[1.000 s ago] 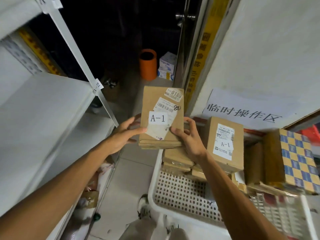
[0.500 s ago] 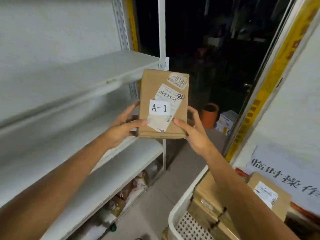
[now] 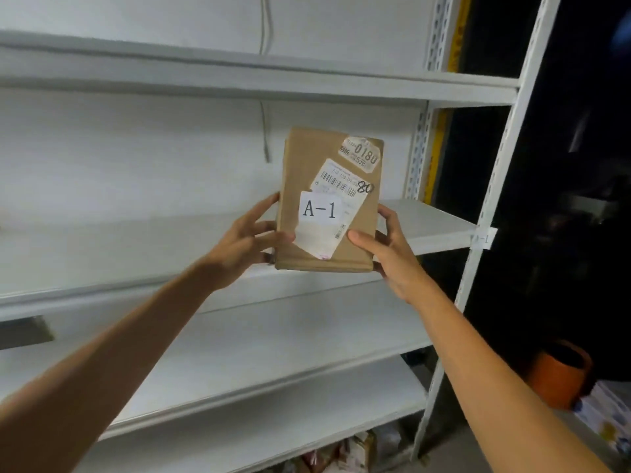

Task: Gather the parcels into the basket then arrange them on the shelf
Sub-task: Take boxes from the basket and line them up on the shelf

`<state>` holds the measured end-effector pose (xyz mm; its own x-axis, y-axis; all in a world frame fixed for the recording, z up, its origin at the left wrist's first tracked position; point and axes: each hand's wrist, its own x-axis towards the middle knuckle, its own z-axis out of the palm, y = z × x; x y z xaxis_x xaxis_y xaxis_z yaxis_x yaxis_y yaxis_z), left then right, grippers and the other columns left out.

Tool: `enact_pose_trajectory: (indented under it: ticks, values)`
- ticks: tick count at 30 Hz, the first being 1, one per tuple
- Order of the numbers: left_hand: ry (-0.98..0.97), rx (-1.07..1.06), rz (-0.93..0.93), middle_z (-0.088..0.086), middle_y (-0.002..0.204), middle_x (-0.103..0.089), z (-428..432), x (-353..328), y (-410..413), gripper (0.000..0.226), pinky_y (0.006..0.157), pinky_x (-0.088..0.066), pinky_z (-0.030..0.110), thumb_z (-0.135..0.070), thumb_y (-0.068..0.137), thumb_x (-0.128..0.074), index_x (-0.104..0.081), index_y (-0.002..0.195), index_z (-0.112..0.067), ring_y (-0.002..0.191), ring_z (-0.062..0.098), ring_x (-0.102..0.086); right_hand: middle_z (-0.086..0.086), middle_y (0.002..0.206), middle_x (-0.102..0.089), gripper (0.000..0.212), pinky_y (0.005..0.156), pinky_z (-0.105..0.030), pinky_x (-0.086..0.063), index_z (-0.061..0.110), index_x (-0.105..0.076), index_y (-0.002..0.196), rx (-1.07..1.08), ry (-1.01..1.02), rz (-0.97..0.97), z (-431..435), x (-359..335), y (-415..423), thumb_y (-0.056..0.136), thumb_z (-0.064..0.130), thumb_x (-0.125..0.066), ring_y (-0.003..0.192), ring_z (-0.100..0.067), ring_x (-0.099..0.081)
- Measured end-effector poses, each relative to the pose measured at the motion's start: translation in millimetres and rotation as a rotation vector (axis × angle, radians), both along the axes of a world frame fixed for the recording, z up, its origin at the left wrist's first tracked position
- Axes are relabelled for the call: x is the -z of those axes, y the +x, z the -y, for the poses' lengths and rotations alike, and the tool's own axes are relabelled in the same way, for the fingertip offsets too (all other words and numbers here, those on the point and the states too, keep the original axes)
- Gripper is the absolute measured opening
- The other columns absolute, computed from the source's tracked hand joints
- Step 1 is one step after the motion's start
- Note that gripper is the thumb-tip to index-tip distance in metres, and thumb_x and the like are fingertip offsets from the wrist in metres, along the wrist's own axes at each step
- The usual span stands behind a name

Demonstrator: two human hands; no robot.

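Brown cardboard makes up the parcel (image 3: 327,206), a flat box held upright in front of the white metal shelf (image 3: 205,240), its lower edge level with the front lip of the middle board. Whether it touches that board cannot be told. Its face carries a white label reading A-1 (image 3: 319,209), a barcode sticker (image 3: 336,180) partly tucked behind that label, a worn sticker marked 0180 (image 3: 362,153) at the upper right corner, and a handwritten 80.

Left hand (image 3: 246,244) grips the box's left edge, thumb pressed on the front, the other fingers (image 3: 264,206) wrapped round behind and mostly out of sight. Right hand (image 3: 389,254) clasps the lower right corner the same way, thumb on the front face. Both forearms run out of the bottom of the frame.

A small tag on the right upright (image 3: 483,237) is too blurred to read surely. Low down, the bottom shelf holds some crumpled packages (image 3: 345,452), cut off and dim. At the right, in the dark, stand an orange cylindrical bin (image 3: 556,380) and a pale printed carton (image 3: 607,421), only partly seen.
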<state>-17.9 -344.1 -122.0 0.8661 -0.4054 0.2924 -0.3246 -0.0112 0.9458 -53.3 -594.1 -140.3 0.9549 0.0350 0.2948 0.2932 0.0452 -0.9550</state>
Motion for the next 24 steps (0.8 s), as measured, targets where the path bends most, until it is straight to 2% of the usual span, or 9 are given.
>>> enact_pose_trajectory:
  ticks: [2, 6, 10, 12, 17, 20, 24]
  values:
    - [-0.005, -0.046, 0.0, 0.009, 0.118, -0.067, -32, -4, 3, 0.082, 0.091, -0.051, 0.057, -0.019, 0.071, -0.072, -0.037, 0.142, -0.04, 0.109, 0.029, -0.064, 0.001, 0.108, -0.072, 0.05, 0.079, -0.035, -0.059, 0.047, -0.041, 0.117, -0.045, -0.007, 0.002, -32, -8, 15, 0.086, 0.022, -0.07, 0.095, -0.015, -0.072]
    - [0.001, -0.1, -0.012, 0.009, 0.119, -0.067, -84, -7, 15, 0.089, 0.087, -0.053, 0.053, -0.03, 0.065, -0.077, -0.036, 0.143, -0.04, 0.111, 0.031, -0.063, 0.002, 0.097, -0.075, 0.049, 0.084, -0.04, -0.057, 0.043, -0.041, 0.116, -0.098, -0.029, 0.008, -83, -11, 45, 0.085, 0.02, -0.071, 0.092, -0.017, -0.072]
    - [0.009, -0.149, -0.014, 0.006, 0.119, -0.067, -122, -3, 30, 0.077, 0.09, -0.051, 0.058, -0.024, 0.076, -0.072, -0.036, 0.141, -0.043, 0.111, 0.028, -0.063, -0.001, 0.103, -0.073, 0.047, 0.071, -0.028, -0.056, 0.041, -0.038, 0.117, -0.151, -0.048, -0.025, -120, -10, 71, 0.089, 0.018, -0.068, 0.093, -0.016, -0.071]
    - [0.011, -0.185, -0.013, 0.004, 0.119, -0.067, -138, 0, 41, 0.078, 0.09, -0.051, 0.058, -0.025, 0.078, -0.069, -0.033, 0.145, -0.041, 0.11, 0.027, -0.064, -0.001, 0.102, -0.074, 0.047, 0.067, -0.025, -0.055, 0.041, -0.038, 0.118, -0.167, -0.063, -0.03, -137, -11, 87, 0.089, 0.02, -0.069, 0.092, -0.015, -0.071]
    - [0.031, -0.232, -0.013, 0.004, 0.119, -0.068, -170, 5, 76, 0.078, 0.088, -0.053, 0.053, -0.021, 0.081, -0.071, -0.032, 0.145, -0.042, 0.111, 0.028, -0.063, -0.002, 0.104, -0.073, 0.058, 0.083, -0.039, -0.059, 0.037, -0.035, 0.129, -0.214, -0.076, -0.044, -174, -10, 137, 0.086, 0.023, -0.072, 0.098, -0.019, -0.071]
    - [0.05, -0.253, -0.009, 0.002, 0.123, -0.065, -190, 7, 100, 0.077, 0.086, -0.056, 0.046, -0.021, 0.082, -0.07, -0.031, 0.144, -0.044, 0.112, 0.023, -0.063, 0.0, 0.104, -0.073, 0.052, 0.081, -0.037, -0.059, 0.029, -0.045, 0.129, -0.254, -0.11, -0.049, -192, -10, 172, 0.085, 0.024, -0.073, 0.097, -0.018, -0.071]
    - [0.109, -0.28, -0.035, -0.004, 0.128, -0.063, -216, 5, 126, 0.079, 0.086, -0.056, 0.042, -0.033, 0.079, -0.075, -0.031, 0.142, -0.049, 0.115, 0.02, -0.061, 0.005, 0.096, -0.076, 0.031, 0.076, -0.033, -0.059, 0.025, -0.061, 0.112, -0.309, -0.182, -0.067, -216, -15, 216, 0.085, 0.025, -0.075, 0.088, -0.011, -0.073]
